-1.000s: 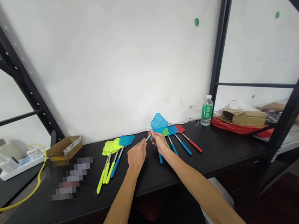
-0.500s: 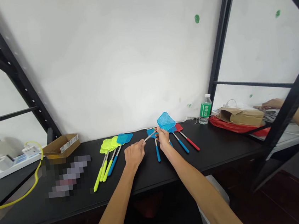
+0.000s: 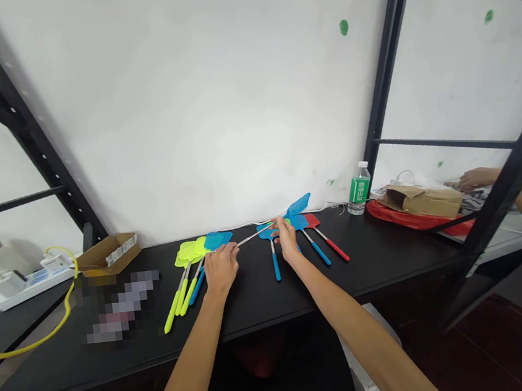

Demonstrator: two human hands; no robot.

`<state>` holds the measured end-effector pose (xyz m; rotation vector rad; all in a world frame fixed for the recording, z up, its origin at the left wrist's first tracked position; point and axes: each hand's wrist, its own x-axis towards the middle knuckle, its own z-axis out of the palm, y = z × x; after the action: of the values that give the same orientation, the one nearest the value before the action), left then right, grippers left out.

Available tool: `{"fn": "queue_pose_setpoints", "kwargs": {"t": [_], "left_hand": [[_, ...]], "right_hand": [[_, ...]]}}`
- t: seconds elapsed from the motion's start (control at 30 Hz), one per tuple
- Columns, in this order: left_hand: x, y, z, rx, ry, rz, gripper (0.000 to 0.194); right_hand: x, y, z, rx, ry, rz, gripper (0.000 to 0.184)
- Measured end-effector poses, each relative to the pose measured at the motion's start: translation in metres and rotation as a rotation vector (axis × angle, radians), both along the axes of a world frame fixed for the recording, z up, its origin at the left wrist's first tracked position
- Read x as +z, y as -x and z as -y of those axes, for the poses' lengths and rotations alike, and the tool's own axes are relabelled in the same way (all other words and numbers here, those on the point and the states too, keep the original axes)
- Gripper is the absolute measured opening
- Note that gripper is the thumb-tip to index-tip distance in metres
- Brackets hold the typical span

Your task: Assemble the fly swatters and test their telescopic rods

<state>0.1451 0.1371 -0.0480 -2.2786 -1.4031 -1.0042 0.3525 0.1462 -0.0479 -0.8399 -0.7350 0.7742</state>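
Observation:
My left hand [image 3: 221, 268] is closed around the handle end of a blue fly swatter [image 3: 298, 204] with a thin metal shaft. My right hand [image 3: 285, 240] pinches the shaft just below the blue mesh head, which is lifted above the black table [image 3: 272, 306]. The shaft runs drawn out between the two hands. To the left lie yellow-green swatters [image 3: 187, 253] and a blue one [image 3: 218, 240]. Under and right of my right hand lie more blue swatters [image 3: 275, 262] and a red swatter [image 3: 326, 241].
A cardboard box [image 3: 108, 252] and a white power strip [image 3: 28, 285] with a yellow cable sit at the left. A green-labelled water bottle [image 3: 358, 188], brown paper and a red bag [image 3: 412, 217] stand at the right, where another person's hand [image 3: 476, 178] rests. Black rack posts frame the table.
My hands have moved apart: the left went left with the handle, the right went right with the head, and the telescopic shaft has lengthened. The mesh head has tipped over to the right.

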Motion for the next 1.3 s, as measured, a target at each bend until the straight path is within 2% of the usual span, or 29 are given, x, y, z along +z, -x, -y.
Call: {"fn": "queue_pose_setpoints", "kwargs": {"t": [0.1,0.23,0.37,0.8,1.07,1.3], "left_hand": [[0.002,-0.002,0.002,-0.028,-0.054,0.033,0.022],[0.003,-0.006,0.006,-0.099,-0.113,0.031,0.025],[0.001,-0.008,0.005,-0.172,-0.134,-0.019,0.029],[0.007,-0.008,0.003,-0.095,-0.100,-0.040,0.034],[0.007,0.001,0.000,-0.078,-0.038,0.043,0.035],[0.006,0.010,-0.005,0.037,-0.060,0.067,0.034]], "right_hand": [[0.004,0.012,0.007,0.153,-0.048,0.155,0.049],[0.004,0.026,0.012,0.338,-0.012,0.228,0.055],[-0.001,0.034,0.012,0.436,-0.050,0.306,0.053],[0.000,0.028,0.006,0.277,-0.052,0.169,0.053],[-0.001,0.014,0.000,0.165,-0.062,0.073,0.050],[0.001,-0.002,0.001,0.052,-0.051,0.006,0.049]]}}
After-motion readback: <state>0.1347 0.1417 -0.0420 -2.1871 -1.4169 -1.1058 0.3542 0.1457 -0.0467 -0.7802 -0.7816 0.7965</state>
